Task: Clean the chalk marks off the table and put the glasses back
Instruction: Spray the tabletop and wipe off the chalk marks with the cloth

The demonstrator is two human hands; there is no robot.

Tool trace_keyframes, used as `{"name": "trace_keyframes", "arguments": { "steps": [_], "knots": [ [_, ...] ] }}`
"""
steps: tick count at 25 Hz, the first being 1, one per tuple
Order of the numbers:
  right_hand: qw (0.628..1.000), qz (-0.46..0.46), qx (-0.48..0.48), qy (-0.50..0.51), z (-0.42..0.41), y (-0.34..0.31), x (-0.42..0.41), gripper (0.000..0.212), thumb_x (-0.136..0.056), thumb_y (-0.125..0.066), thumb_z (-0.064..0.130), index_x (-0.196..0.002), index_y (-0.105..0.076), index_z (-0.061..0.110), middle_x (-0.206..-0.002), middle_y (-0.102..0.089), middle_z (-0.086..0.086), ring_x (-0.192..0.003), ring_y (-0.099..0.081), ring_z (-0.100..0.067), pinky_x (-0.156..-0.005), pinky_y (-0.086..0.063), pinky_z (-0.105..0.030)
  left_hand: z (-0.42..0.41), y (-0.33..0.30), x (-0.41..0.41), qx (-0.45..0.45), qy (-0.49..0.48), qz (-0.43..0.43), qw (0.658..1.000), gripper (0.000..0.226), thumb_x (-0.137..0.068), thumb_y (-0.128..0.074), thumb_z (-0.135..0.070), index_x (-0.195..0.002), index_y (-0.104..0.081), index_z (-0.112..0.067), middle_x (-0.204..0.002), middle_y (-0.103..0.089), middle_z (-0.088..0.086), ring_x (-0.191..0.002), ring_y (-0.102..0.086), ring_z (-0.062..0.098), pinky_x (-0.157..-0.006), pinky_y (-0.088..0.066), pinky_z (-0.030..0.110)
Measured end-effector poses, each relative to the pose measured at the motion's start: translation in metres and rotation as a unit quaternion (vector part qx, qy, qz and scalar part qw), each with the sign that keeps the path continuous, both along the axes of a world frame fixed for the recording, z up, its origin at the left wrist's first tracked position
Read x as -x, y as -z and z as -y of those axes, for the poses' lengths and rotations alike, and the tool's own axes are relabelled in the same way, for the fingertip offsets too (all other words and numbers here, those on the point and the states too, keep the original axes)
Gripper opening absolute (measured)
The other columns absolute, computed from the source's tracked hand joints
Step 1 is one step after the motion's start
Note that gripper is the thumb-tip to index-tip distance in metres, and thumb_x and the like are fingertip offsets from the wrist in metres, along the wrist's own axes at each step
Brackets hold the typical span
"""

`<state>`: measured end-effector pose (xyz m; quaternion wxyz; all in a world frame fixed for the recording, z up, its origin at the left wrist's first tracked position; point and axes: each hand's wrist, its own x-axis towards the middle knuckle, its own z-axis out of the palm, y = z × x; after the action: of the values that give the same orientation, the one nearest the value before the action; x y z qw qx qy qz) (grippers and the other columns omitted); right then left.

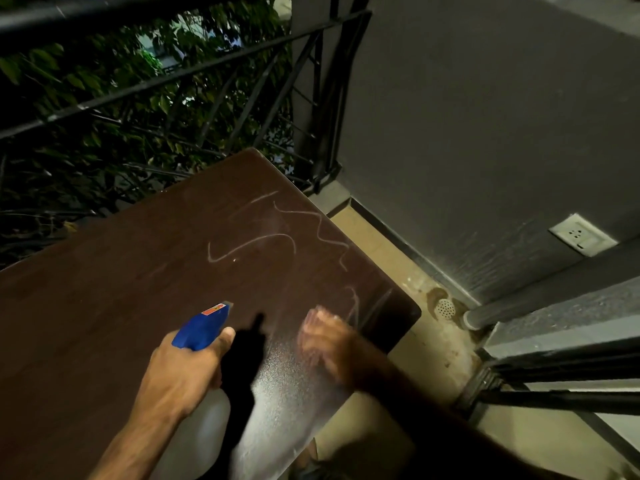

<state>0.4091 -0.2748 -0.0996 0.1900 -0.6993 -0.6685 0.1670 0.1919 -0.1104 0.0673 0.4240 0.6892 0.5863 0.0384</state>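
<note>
Gripping the light, rigid spray bottle [202, 362] by its neck, the left hand [183, 372] mists the table [104, 306] while the blurred, flat right hand [325, 336] rubs near-right chalk marks [277, 233].

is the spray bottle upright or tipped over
Upright. The left hand holds the spray bottle by its neck, blue head on top, nozzle pointing forward over the table towards the chalk marks.

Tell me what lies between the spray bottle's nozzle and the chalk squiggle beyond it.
Head view: only bare brown table between the spray bottle nozzle and the chalk marks.
</note>
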Motion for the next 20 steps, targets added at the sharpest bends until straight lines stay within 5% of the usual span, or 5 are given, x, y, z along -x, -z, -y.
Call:
{"name": "trace_keyframes", "arguments": {
  "steps": [3, 6, 9, 15, 20],
  "knots": [
    [0.983, 0.005, 0.025, 0.184, -0.028, 0.003, -0.064, 0.056, -0.084, -0.037, 0.023, -0.133, -0.061, 0.014, -0.15, -0.05, -0.008, -0.151, -0.023, -0.024, -0.122, -0.023, -0.049, 0.001, 0.001, -0.001, -0.001, 0.002, -0.008, 1.0, 0.054, -0.091, -0.065, -0.045, -0.057, -0.059, -0.005, -0.047, -0.063, 0.005, -0.043, -0.053, 0.019, -0.054, -0.04, 0.031],
    [0.956, -0.022, 0.03, 0.292, -0.037, -0.001, -0.064, 0.056, -0.082, -0.041, 0.019, -0.133, -0.061, 0.008, -0.148, -0.052, -0.013, -0.15, -0.027, -0.031, -0.125, -0.018, -0.045, 0.008, 0.006, -0.005, -0.002, 0.016, -0.014, 1.0, 0.052, -0.092, -0.065, -0.044, -0.056, -0.058, -0.007, -0.045, -0.061, 0.003, -0.042, -0.052, 0.017, -0.053, -0.04, 0.031],
    [0.969, -0.04, -0.024, 0.243, -0.019, 0.001, -0.007, 0.053, -0.078, -0.044, 0.012, -0.126, -0.066, 0.007, -0.144, -0.055, -0.014, -0.148, -0.03, -0.034, -0.121, -0.026, -0.054, 0.014, 0.009, -0.011, 0.012, 0.02, -0.007, 1.0, 0.048, -0.091, -0.067, -0.045, -0.064, -0.063, -0.005, -0.049, -0.065, 0.006, -0.053, -0.061, 0.023, -0.062, -0.047, 0.037],
    [0.998, -0.033, -0.043, 0.022, 0.045, -0.003, 0.118, 0.047, -0.078, -0.051, 0.028, -0.123, -0.06, 0.035, -0.143, -0.052, 0.014, -0.15, -0.025, -0.014, -0.123, -0.023, -0.035, 0.029, 0.009, -0.025, 0.027, 0.1, -0.032, 0.994, 0.049, -0.089, -0.071, -0.042, -0.066, -0.06, 0.0, -0.044, -0.057, 0.004, -0.045, -0.052, 0.02, -0.053, -0.037, 0.031],
    [0.995, 0.003, -0.027, 0.092, 0.024, 0.002, 0.042, 0.049, -0.082, -0.044, 0.018, -0.127, -0.064, 0.021, -0.143, -0.056, -0.001, -0.152, -0.022, -0.022, -0.126, -0.01, -0.036, 0.04, 0.008, -0.04, 0.028, 0.152, -0.042, 0.987, 0.048, -0.089, -0.069, -0.045, -0.061, -0.057, -0.008, -0.047, -0.061, 0.005, -0.046, -0.055, 0.019, -0.054, -0.039, 0.031]
  ]
}}
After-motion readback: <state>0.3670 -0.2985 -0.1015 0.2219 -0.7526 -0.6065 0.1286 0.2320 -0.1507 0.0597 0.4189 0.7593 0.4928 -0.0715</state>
